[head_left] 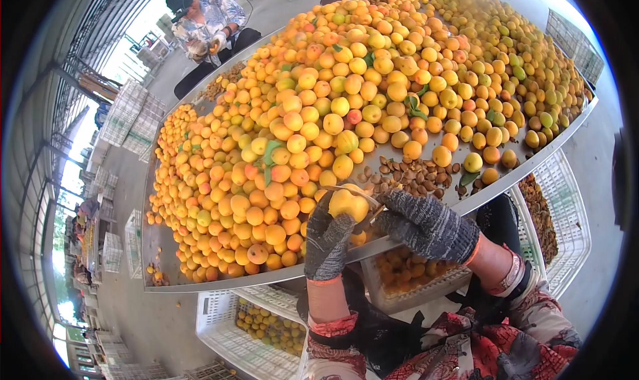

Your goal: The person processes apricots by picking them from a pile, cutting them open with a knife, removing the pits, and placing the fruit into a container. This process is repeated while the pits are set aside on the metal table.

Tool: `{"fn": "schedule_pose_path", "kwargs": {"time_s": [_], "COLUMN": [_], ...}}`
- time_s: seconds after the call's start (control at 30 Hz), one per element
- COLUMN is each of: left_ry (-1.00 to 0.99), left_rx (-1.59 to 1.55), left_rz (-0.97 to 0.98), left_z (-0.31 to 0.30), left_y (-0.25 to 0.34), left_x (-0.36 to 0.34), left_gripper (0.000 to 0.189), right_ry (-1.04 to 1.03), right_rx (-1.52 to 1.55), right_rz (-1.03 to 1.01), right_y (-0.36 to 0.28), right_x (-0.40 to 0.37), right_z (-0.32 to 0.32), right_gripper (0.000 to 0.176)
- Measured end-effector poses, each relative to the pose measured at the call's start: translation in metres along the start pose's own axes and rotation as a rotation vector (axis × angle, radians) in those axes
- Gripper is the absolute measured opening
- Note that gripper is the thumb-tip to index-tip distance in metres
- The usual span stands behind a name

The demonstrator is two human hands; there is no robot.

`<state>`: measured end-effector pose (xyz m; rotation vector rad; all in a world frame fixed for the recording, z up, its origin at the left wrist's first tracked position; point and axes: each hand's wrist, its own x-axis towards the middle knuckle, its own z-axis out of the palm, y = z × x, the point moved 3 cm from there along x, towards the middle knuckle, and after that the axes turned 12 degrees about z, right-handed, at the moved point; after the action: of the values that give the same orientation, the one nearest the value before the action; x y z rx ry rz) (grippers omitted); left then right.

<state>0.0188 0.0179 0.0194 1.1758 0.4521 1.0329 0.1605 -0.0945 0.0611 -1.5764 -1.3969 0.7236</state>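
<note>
Both of my hands wear dark grey knit gloves and meet at the table's near edge. My left hand [327, 237] is closed round a yellow apricot [348, 204]. My right hand [426, 225] is closed just right of it, its fingertips on a thin tool [376, 212] that touches the fruit; the tool's shape is mostly hidden. Beyond my hands a large heap of orange and yellow apricots [293, 120] covers the metal table [532, 159]. Brown pits [416, 177] lie in a pile just past my right hand.
Below the table edge stand white crates: one with yellow-green fruit [219, 320] at left, one with apricots [399, 297] in the middle, one with brown pieces [569, 213] at right. A person [206, 20] sits across the table at upper left. Stacked crates [124, 114] stand behind.
</note>
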Motion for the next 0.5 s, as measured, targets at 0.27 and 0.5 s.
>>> {"fn": "schedule_pose_path", "kwargs": {"time_s": [0.27, 0.5], "left_ry": [0.219, 0.120], "left_rx": [0.185, -0.016], "left_rz": [0.269, -0.073], "left_z": [0.010, 0.014], "left_y": [-0.033, 0.016], "left_x": [-0.008, 0.004], "left_gripper": [0.052, 0.040], "right_ry": [0.232, 0.109], "right_rx": [-0.129, -0.219], "right_rz": [-0.170, -0.221], "right_y": [0.007, 0.008], "right_x": [-0.005, 0.010], "right_z": [0.041, 0.016], "right_gripper": [0.045, 0.039]}}
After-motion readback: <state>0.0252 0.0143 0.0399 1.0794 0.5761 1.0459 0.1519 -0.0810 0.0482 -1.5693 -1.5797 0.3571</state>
